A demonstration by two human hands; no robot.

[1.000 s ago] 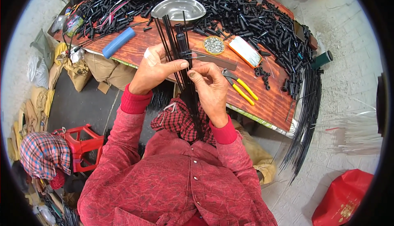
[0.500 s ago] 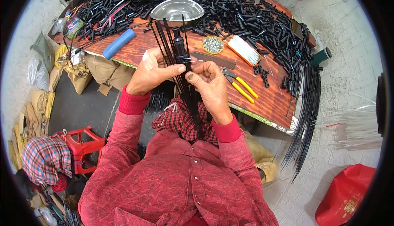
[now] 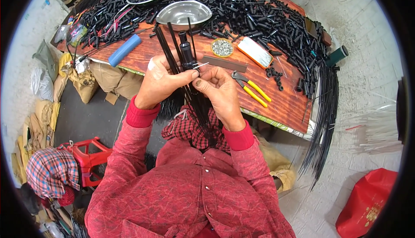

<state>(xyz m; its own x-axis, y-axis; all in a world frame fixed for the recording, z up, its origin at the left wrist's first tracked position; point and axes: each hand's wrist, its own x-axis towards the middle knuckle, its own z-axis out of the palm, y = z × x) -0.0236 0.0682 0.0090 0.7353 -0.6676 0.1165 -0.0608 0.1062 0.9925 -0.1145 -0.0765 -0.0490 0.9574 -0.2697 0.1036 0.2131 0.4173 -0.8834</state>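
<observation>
Black cylindrical fitting [image 3: 186,54] and thin black rods [image 3: 163,43] rise at the near edge of the tabletop [image 3: 289,112], clasped in the left hand [image 3: 161,82]; the right hand [image 3: 221,94] is close beside, its grip's contents hidden, left of yellow-handled pliers [image 3: 256,91].

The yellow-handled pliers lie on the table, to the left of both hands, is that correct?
Not quite: the head view shows the yellow-handled pliers lying on the table, to the right of both the left hand and the right hand.
</observation>
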